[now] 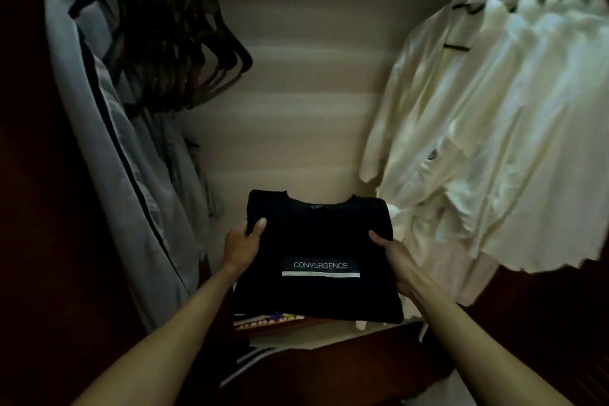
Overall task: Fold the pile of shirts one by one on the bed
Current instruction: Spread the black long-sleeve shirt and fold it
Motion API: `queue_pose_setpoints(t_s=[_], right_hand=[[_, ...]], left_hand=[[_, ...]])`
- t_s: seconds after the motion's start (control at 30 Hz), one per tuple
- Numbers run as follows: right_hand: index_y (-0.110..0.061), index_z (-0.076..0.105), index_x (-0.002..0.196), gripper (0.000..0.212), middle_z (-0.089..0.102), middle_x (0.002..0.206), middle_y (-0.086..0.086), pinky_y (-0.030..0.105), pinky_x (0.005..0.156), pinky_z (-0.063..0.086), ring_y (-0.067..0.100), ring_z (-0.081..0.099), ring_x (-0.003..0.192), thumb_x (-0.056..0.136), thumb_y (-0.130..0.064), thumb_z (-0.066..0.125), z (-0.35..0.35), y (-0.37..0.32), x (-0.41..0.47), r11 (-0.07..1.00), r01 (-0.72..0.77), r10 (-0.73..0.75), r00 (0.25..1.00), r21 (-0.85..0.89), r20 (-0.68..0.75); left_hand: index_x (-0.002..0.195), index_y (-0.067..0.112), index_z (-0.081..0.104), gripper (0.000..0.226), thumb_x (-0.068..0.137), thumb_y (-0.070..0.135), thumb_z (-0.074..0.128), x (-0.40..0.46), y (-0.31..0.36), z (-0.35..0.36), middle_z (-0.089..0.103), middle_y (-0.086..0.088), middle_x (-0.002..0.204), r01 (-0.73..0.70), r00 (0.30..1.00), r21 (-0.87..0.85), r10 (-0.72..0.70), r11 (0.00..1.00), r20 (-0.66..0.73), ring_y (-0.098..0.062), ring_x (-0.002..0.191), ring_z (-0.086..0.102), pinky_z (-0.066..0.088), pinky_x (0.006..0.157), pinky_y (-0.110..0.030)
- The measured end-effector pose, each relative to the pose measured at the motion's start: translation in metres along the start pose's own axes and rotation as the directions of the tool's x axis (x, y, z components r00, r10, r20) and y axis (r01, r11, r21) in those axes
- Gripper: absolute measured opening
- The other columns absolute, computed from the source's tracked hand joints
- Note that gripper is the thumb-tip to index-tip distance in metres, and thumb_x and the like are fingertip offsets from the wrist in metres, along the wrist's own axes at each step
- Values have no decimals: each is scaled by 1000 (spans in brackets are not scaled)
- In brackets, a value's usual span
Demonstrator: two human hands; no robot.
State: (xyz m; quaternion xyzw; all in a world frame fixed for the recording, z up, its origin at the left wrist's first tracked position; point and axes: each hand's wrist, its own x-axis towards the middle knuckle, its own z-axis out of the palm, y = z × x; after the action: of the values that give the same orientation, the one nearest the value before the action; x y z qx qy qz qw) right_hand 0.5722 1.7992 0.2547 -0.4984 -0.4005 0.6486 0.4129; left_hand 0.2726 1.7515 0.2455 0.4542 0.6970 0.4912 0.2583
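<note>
A folded black shirt point(318, 241) with the white word CONVERGENCE on its front is held out inside a dim wardrobe. My left hand point(242, 245) grips its left edge, thumb on top and fingers underneath. My right hand point(393, 255) grips the right edge the same way. Beneath the shirt a stack of other folded clothes point(270, 320) shows, with a colourful print at its front edge. Whether the black shirt rests on that stack or hangs just above it I cannot tell.
Grey garments point(131, 158) and several empty dark hangers point(184, 49) hang at the left. White and cream shirts point(494, 128) hang at the right, close to my right hand. The pale back wall point(306, 92) lies ahead. A dark wooden shelf edge point(329, 349) runs below.
</note>
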Motion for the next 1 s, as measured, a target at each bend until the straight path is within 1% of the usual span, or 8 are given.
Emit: queue_pose_setpoints(t_s=[0.13, 0.3, 0.57, 0.63, 0.73, 0.87, 0.93, 1.0], right_hand=[[-7, 63, 125, 45, 73, 113, 12, 46, 99, 52, 30, 70, 103, 90, -34, 68, 15, 16, 76, 998, -43, 44, 999, -43, 30], [-9, 60, 129, 45, 71, 113, 8, 40, 94, 53, 25, 68, 102, 94, -36, 64, 26, 55, 156, 989, -103, 100, 995, -107, -29], [-12, 51, 138, 40, 58, 127, 1, 24, 86, 44, 15, 57, 107, 100, -26, 55, 34, 168, 256, 967, -183, 178, 983, -176, -41], [-18, 57, 127, 30, 63, 128, 5, 26, 88, 49, 17, 63, 106, 98, -27, 57, 34, 200, 283, 959, -222, 220, 975, -178, -35], [-14, 60, 127, 37, 67, 122, 10, 34, 92, 53, 23, 66, 108, 94, -32, 60, 35, 249, 323, 941, -288, 289, 957, -176, -24], [-25, 61, 122, 26, 70, 114, -1, 26, 81, 54, 17, 68, 103, 96, -27, 60, 48, 307, 364, 927, -353, 354, 935, -126, -17], [-29, 64, 111, 16, 71, 108, -4, 23, 77, 54, 11, 69, 95, 96, -25, 61, 58, 333, 389, 928, -353, 354, 935, -115, -16], [-25, 64, 110, 15, 70, 101, -8, 19, 73, 52, 8, 68, 90, 96, -20, 61, 69, 342, 414, 938, -327, 326, 945, -114, -34]], left_hand=[[101, 8, 69, 26, 100, 31, 57, 47, -25, 17, 71, -9, 98, 105, 994, -14, -106, 994, -28, -30, 99, 68, 55, 82, -37], [127, 17, 57, 28, 103, 29, 50, 88, -65, 45, 57, 5, 113, 202, 979, -49, -202, 978, 7, -11, 105, 53, 40, 85, -20], [116, 17, 67, 33, 100, 41, 51, 131, -200, 104, 67, 4, 103, 418, 906, 9, -416, 908, -70, -21, 103, 65, 50, 87, -31], [121, 14, 66, 38, 99, 42, 53, 143, -237, 119, 68, -3, 110, 453, 887, 4, -450, 892, -100, -24, 106, 64, 51, 93, -37], [115, 13, 68, 31, 99, 36, 55, 154, -296, 141, 70, -6, 109, 493, 862, -23, -492, 870, -119, -25, 104, 66, 52, 95, -44], [97, 19, 68, 18, 99, 33, 56, 168, -363, 162, 67, 4, 91, 545, 805, -141, -563, 827, -190, -21, 90, 66, 50, 82, -35], [93, 28, 63, 10, 99, 30, 56, 182, -388, 166, 62, 9, 91, 553, 786, -166, -578, 816, -221, -11, 86, 60, 46, 83, -30], [102, 20, 65, 10, 99, 25, 56, 201, -404, 165, 64, 5, 101, 507, 809, -171, -535, 845, -245, -10, 91, 59, 45, 84, -25]])
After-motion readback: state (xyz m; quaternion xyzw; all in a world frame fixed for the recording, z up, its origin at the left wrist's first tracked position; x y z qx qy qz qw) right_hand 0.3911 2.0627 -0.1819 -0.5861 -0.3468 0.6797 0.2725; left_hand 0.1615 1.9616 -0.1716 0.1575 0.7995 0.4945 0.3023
